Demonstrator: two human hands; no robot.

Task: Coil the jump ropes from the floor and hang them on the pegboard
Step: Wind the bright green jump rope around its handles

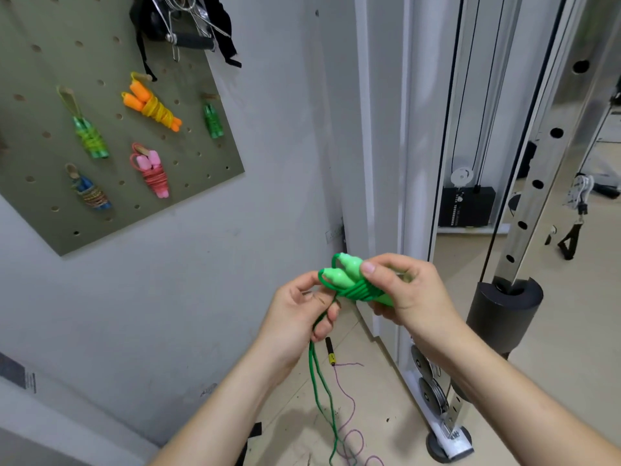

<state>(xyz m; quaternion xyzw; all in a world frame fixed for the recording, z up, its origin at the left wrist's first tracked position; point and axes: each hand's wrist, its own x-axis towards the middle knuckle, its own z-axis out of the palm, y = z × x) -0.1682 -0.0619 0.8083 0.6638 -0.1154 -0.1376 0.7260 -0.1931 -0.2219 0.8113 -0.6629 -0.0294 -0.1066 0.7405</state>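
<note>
My right hand [408,292] grips the two light-green handles [339,272] of a green jump rope, with a few turns of cord [361,292] wound round them. My left hand [302,309] pinches the loose doubled green cord [319,381] just below the handles; the cord hangs down to the floor. A purple rope with a black handle [331,351] lies on the floor beneath. The olive pegboard [40,62] on the wall at upper left carries several coiled ropes: orange [153,104], pink [153,173], green [90,136], green [212,120] and blue [89,191].
A cable machine with a chrome perforated post [544,169], black foam roller [504,314] and weight plates [428,388] stands at right. Black straps and a bar handle [188,38] hang at the pegboard's top. A white door frame [379,129] runs down the middle.
</note>
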